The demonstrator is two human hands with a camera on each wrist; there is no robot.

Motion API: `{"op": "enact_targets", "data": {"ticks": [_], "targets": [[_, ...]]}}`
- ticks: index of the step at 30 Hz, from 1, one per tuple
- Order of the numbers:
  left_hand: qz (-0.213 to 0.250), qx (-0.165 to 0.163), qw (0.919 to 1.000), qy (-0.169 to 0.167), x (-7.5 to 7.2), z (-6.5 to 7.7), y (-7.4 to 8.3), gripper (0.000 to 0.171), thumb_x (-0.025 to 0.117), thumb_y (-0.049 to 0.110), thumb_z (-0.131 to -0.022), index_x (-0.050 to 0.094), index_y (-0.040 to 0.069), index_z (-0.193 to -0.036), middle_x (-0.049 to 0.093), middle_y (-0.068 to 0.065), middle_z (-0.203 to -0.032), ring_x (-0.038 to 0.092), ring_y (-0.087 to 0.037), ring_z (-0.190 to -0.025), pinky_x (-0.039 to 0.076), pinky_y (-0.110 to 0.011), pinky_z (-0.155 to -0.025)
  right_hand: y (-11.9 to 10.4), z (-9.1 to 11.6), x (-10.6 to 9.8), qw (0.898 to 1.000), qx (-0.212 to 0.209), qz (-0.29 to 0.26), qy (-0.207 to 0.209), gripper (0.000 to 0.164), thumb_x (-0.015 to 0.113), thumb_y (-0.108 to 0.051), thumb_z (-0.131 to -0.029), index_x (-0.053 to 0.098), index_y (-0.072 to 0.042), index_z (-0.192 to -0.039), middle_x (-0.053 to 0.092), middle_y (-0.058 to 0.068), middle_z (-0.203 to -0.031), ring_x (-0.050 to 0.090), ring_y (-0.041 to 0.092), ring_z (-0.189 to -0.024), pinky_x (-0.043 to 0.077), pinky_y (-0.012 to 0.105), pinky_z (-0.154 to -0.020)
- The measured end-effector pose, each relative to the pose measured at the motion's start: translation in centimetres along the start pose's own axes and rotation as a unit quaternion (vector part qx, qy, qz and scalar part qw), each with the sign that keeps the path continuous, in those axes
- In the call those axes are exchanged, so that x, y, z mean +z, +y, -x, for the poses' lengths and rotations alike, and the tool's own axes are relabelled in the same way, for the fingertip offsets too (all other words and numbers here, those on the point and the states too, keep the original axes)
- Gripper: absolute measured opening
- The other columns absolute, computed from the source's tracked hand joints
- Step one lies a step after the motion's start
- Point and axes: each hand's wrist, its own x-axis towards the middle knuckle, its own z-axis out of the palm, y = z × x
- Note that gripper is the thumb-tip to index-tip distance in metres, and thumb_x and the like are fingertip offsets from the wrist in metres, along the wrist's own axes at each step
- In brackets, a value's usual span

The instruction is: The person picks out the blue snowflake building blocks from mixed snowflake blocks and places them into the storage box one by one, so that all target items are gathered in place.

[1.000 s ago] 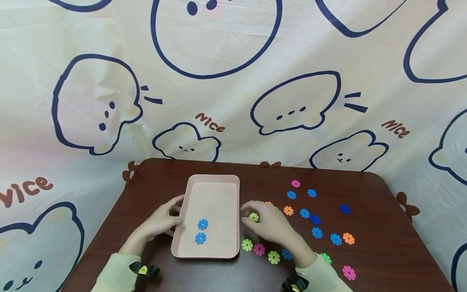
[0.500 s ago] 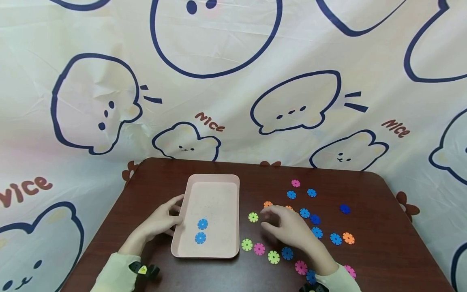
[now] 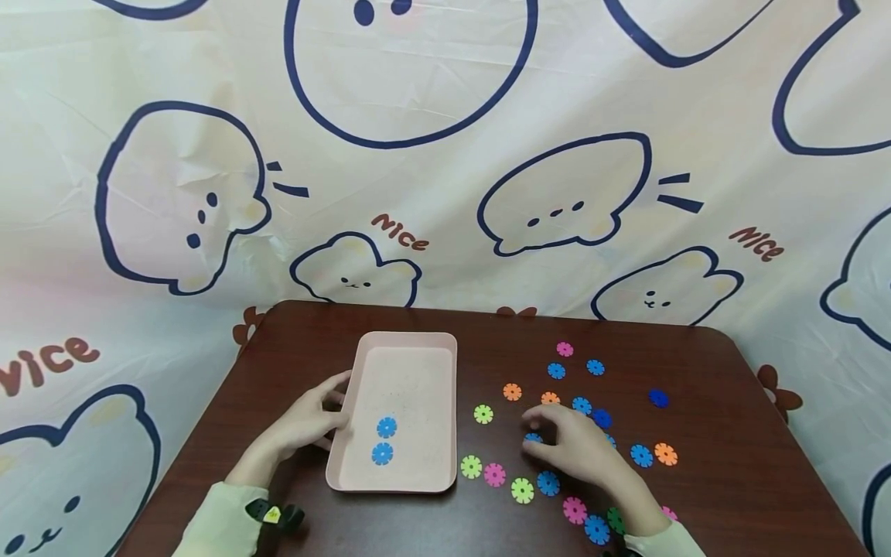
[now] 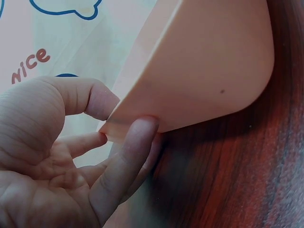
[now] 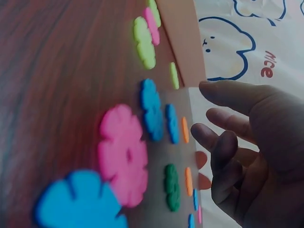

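In the head view my left hand (image 3: 313,414) is at the left side of a pale pink tray (image 3: 425,387). The left wrist view shows its thumb and fingers gripping the tray's corner rim (image 4: 137,88). Two blue flower-shaped discs (image 3: 383,454) lie inside the tray. To the right, my right hand (image 3: 574,445) hovers low over the table with thumb and fingers apart. A blue disc (image 3: 533,438) shows between its thumb and index finger. Nothing is held in that hand in the right wrist view, where a blue disc (image 5: 172,123) lies on the table beyond the fingertips.
Several flower-shaped discs lie scattered right of the tray: lime (image 3: 483,414), orange (image 3: 512,391), pink (image 3: 574,510), dark green (image 3: 616,520) and dark blue (image 3: 657,398). They rest on a dark brown table (image 3: 411,526). A printed cloth (image 3: 445,186) hangs behind the far edge.
My right hand has moved right and slightly toward me, away from the lime disc beside the tray, uncovering the orange and blue discs. The left hand and tray have stayed put.
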Motion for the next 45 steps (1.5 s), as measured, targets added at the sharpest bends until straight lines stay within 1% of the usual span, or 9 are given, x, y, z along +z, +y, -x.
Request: {"op": "enact_targets", "data": {"ticks": [3,7,11,15,22,30,39,42,45], "targets": [[0.0,-0.003,1.0,0.0,0.0,0.0,0.0,0.081,0.067,0.003,-0.088,0.032,0.008,-0.161,0.052,-0.026,-0.129,0.067,-0.029,-0.087,0.062,-0.047,-0.062,0.6,0.3,0.1,1.0,0.006,0.017,0.001,0.038,0.084,-0.044,-0.086,0.073,-0.027,-0.117,0.066,-0.015,-0.105,0.059,0.009,-0.092,0.055,0.038,-0.083],[-0.001,-0.013,0.9999,0.005,0.1,0.0,0.0,0.08,0.067,0.004,-0.089,0.034,0.011,-0.161,0.053,-0.024,-0.128,0.068,-0.029,-0.086,0.062,-0.046,-0.062,1.1,0.7,0.1,0.999,0.008,0.031,0.0,0.041,0.086,-0.047,-0.083,0.073,-0.027,-0.116,0.065,-0.015,-0.106,0.06,0.009,-0.095,0.056,0.041,-0.085],[0.001,-0.016,0.9998,0.01,0.1,0.0,0.1,0.08,0.067,0.003,-0.088,0.035,0.012,-0.161,0.053,-0.024,-0.128,0.068,-0.029,-0.086,0.062,-0.046,-0.063,1.3,0.9,0.1,0.999,0.002,0.038,-0.004,0.043,0.088,-0.046,-0.08,0.074,-0.025,-0.115,0.063,-0.013,-0.104,0.059,0.01,-0.092,0.055,0.039,-0.081],[-0.002,-0.015,0.9998,0.012,0.1,0.1,0.1,0.08,0.067,0.003,-0.088,0.035,0.012,-0.161,0.053,-0.024,-0.128,0.068,-0.029,-0.085,0.062,-0.046,-0.063,1.5,0.8,0.3,0.999,0.009,0.042,-0.015,0.04,0.089,-0.045,-0.079,0.074,-0.026,-0.111,0.059,-0.012,-0.1,0.055,0.011,-0.088,0.053,0.037,-0.077],[-0.005,-0.015,0.9998,0.015,0.1,0.2,0.0,0.081,0.067,0.003,-0.087,0.035,0.012,-0.161,0.053,-0.023,-0.127,0.068,-0.029,-0.085,0.062,-0.046,-0.062,1.6,0.6,0.4,0.999,0.008,0.029,-0.031,0.029,0.088,-0.042,-0.082,0.073,-0.028,-0.103,0.056,-0.011,-0.096,0.053,0.012,-0.085,0.052,0.033,-0.074],[-0.001,-0.014,0.9998,0.015,0.0,0.1,0.0,0.081,0.067,0.003,-0.087,0.035,0.012,-0.161,0.053,-0.024,-0.128,0.068,-0.029,-0.085,0.063,-0.046,-0.063,1.7,0.3,0.4,0.999,-0.005,0.015,-0.042,0.027,0.087,-0.037,-0.084,0.07,-0.025,-0.101,0.057,-0.011,-0.097,0.054,0.011,-0.086,0.051,0.03,-0.074],[0.005,-0.011,0.9998,0.013,0.0,0.0,-0.1,0.081,0.067,0.002,-0.087,0.035,0.012,-0.161,0.053,-0.025,-0.128,0.068,-0.029,-0.086,0.063,-0.047,-0.063,1.5,0.4,0.5,0.999,-0.005,-0.017,-0.051,0.028,0.086,-0.03,-0.086,0.064,-0.025,-0.103,0.058,-0.011,-0.085,0.051,0.01,-0.067,0.045,0.028,-0.059],[0.003,-0.011,0.9998,0.013,0.0,0.0,-0.1,0.081,0.067,0.002,-0.087,0.035,0.012,-0.161,0.053,-0.024,-0.128,0.068,-0.029,-0.086,0.063,-0.047,-0.063,1.5,0.5,0.5,0.998,-0.01,-0.026,-0.051,0.027,0.085,-0.028,-0.087,0.065,-0.026,-0.105,0.059,-0.012,-0.083,0.051,0.01,-0.064,0.044,0.027,-0.056],[0.003,-0.011,0.9998,0.014,0.0,0.0,-0.1,0.081,0.067,0.002,-0.087,0.035,0.012,-0.161,0.053,-0.024,-0.128,0.068,-0.029,-0.086,0.063,-0.047,-0.063,1.7,0.5,0.6,0.998,-0.012,-0.043,-0.051,0.022,0.081,-0.027,-0.092,0.067,-0.026,-0.108,0.06,-0.012,-0.082,0.052,0.01,-0.062,0.047,0.028,-0.056]]}}
